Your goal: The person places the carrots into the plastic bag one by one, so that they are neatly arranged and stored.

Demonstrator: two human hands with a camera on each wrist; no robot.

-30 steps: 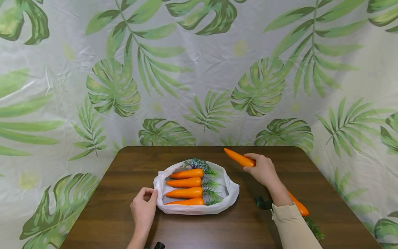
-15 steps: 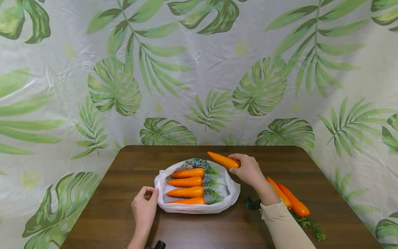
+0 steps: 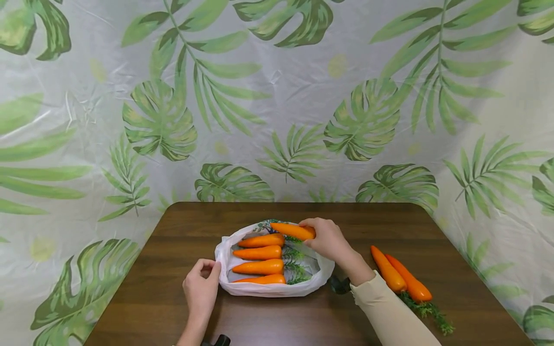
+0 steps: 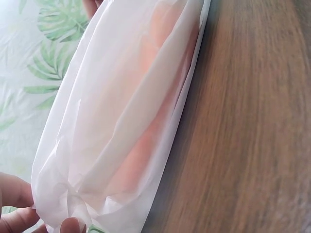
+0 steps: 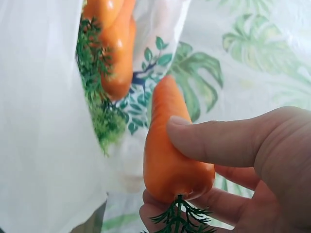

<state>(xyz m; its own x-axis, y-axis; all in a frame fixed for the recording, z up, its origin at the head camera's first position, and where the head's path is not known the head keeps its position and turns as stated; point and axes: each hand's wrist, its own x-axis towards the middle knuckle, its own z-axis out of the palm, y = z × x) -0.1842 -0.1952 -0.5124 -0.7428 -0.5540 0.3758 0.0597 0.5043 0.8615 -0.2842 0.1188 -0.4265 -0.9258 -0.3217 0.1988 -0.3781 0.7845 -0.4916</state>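
My right hand (image 3: 331, 242) grips an orange carrot (image 3: 294, 230) by its thick end, over the far rim of a white plastic bag (image 3: 298, 290). Its tip points left, and in the right wrist view green leaves hang from the thick end of the held carrot (image 5: 167, 145). Inside the open bag several carrots (image 3: 259, 267) lie in a row, tips to the left and green tops to the right. The left edge of the bag is pinched between thumb and fingers of my left hand (image 3: 201, 284). In the left wrist view, orange shows faintly through the thin plastic (image 4: 131, 165).
Two more carrots (image 3: 400, 276) with green tops lie side by side on the brown wooden table (image 3: 186, 226), to the right of my right forearm. A leaf-patterned sheet (image 3: 285, 96) hangs behind the table. Each wrist carries a black device (image 3: 339, 285).
My right hand has carried the carrot leftward and slightly down, from right of the bag to over its far rim. The left hand keeps its hold on the bag's edge.
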